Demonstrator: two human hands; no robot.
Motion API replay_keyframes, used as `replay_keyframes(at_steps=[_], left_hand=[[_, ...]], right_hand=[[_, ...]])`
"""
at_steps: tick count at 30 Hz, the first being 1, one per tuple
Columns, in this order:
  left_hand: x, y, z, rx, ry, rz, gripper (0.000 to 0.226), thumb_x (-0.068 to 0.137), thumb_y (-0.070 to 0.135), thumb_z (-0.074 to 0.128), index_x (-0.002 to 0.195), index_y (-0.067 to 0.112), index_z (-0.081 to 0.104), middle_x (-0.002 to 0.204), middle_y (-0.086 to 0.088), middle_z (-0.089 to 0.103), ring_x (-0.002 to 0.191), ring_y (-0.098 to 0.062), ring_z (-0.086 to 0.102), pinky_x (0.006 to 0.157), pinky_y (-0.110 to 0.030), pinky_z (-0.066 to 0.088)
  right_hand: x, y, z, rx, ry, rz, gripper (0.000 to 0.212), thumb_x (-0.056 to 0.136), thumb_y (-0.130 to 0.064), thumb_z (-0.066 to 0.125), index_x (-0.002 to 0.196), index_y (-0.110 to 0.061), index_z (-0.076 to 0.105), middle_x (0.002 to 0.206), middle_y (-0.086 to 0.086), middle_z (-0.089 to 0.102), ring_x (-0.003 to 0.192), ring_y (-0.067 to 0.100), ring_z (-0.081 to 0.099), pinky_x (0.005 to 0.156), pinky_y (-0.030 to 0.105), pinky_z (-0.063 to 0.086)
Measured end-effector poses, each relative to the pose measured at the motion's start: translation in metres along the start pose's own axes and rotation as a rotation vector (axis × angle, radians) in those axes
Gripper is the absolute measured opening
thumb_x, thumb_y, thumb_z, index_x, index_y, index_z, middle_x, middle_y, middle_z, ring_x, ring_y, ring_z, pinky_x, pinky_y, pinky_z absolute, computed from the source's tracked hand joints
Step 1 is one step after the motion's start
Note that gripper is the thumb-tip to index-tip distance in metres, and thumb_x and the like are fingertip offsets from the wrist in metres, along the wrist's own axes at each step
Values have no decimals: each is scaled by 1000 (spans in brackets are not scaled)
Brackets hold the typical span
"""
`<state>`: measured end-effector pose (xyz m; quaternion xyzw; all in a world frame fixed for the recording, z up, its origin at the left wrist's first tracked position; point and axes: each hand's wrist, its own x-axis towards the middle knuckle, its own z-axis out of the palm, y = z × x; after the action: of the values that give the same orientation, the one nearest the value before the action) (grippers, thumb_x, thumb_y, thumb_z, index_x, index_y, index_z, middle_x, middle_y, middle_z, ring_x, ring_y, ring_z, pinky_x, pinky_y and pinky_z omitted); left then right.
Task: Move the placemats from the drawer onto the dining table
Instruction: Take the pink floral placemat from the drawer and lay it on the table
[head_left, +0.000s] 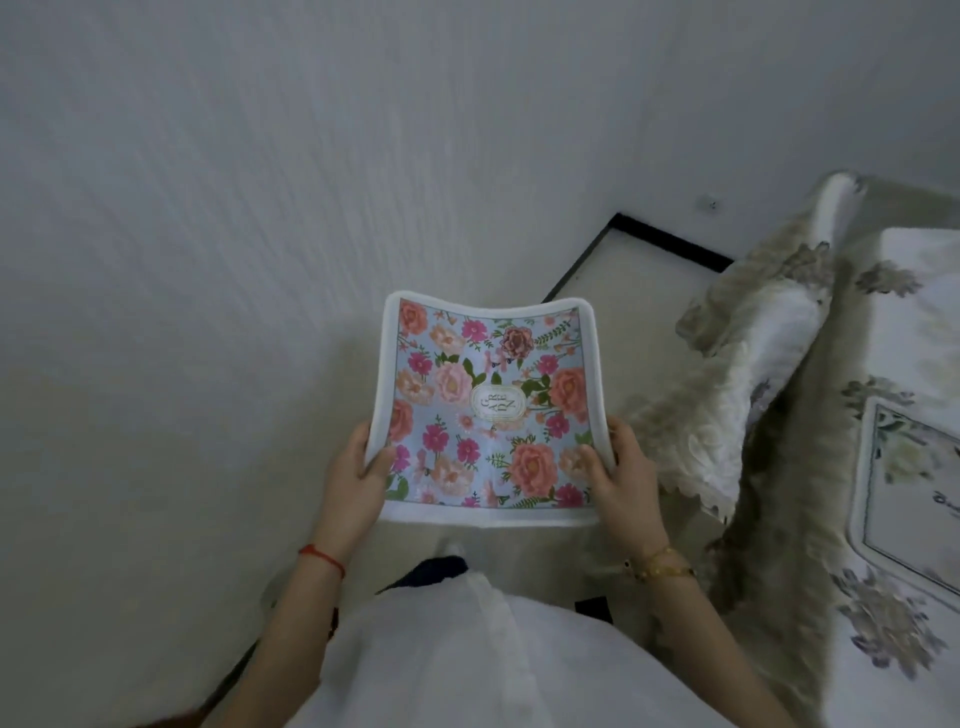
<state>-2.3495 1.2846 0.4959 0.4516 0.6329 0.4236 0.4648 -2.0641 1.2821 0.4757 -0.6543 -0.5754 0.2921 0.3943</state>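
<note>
Both hands, left hand (358, 467) and right hand (618, 467), pinch the placemat (488, 410) by its sides; keep it level, lay it flat near the tabletop (914, 322) edge.

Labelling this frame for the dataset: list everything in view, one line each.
floral placemat: 1, blue with pink and orange flowers, white border, held over the floor at centre
second placemat: 1, pale floral, lying on the table at right
tablecloth: 1, white with grey flowers, scalloped edge hanging at right
floor: cream, black skirting
wall: white, left and top
left hand: 1, red wrist string, gripping the mat's left edge
right hand: 1, gold bracelets, gripping its right edge
</note>
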Motion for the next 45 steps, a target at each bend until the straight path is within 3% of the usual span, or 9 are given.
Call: replay_keyframes(at_steps=[3, 8, 16, 24, 30, 33, 37, 42, 45], left_hand=[[87, 37, 11, 36, -111, 35, 24, 96, 11, 51, 119, 18, 55, 110, -3, 67, 96, -19, 68, 78, -33, 58], [193, 80, 54, 101, -315, 88, 25, 96, 12, 52, 120, 19, 54, 110, -3, 67, 96, -19, 68, 80, -39, 58], [333, 113, 159, 179, -501, 157, 23, 96, 13, 52, 116, 25, 55, 106, 0, 68, 96, -19, 68, 80, -37, 58], [451, 181, 290, 203, -619, 258, 24, 96, 16, 53, 119, 19, 56, 110, -3, 67, 97, -21, 67, 82, -47, 58], [518, 227, 382, 125, -751, 263, 28, 96, 13, 52, 123, 21, 55, 110, 0, 67, 96, -16, 68, 79, -34, 59], [552, 242, 428, 131, -833, 257, 30, 96, 12, 52, 126, 17, 54, 113, -3, 66, 100, -18, 67, 82, -37, 58], [593, 263, 496, 131, -971, 280, 27, 96, 10, 51, 117, 28, 56, 113, -3, 65, 100, -17, 66, 83, -35, 57], [638, 298, 587, 181, -1157, 362, 34, 97, 10, 49, 107, 43, 52, 106, 9, 64, 95, -10, 65, 79, -31, 55], [660, 317, 638, 214, -1244, 394, 29, 97, 11, 50, 110, 36, 53, 107, 6, 64, 96, -14, 66, 78, -34, 57]], right_hand=[[59, -13, 3, 8, 109, 40, 27, 93, -12, 57, 119, -14, 50, 93, -19, 61, 84, -9, 62, 67, 10, 51], [124, -7, -6, -4, 270, 136, 30, 93, -12, 57, 122, -14, 51, 96, -21, 61, 84, -12, 61, 66, 5, 48], [232, 26, -27, -10, 451, 250, 30, 93, -11, 56, 116, -27, 47, 97, -19, 59, 86, -7, 60, 66, 5, 46], [362, 70, -98, -51, 580, 309, 30, 93, -13, 57, 121, -17, 49, 96, -21, 59, 85, -11, 59, 64, 8, 48], [439, 93, -147, -58, 687, 360, 31, 93, -16, 57, 122, -20, 48, 101, -17, 61, 87, -9, 61, 69, 9, 50], [467, 104, -165, -65, 746, 406, 33, 93, -17, 58, 124, -18, 48, 101, -14, 61, 88, -7, 62, 69, 10, 52], [501, 121, -187, -98, 854, 477, 32, 93, -15, 57, 123, -18, 47, 99, -22, 56, 85, -15, 59, 65, 3, 47], [545, 144, -207, -89, 1016, 596, 32, 94, -23, 56, 123, -28, 45, 99, -19, 62, 86, 3, 67, 65, 19, 57], [571, 148, -220, -63, 1120, 635, 31, 95, -20, 55, 124, -22, 46, 101, -18, 61, 89, -1, 66, 66, 15, 55]])
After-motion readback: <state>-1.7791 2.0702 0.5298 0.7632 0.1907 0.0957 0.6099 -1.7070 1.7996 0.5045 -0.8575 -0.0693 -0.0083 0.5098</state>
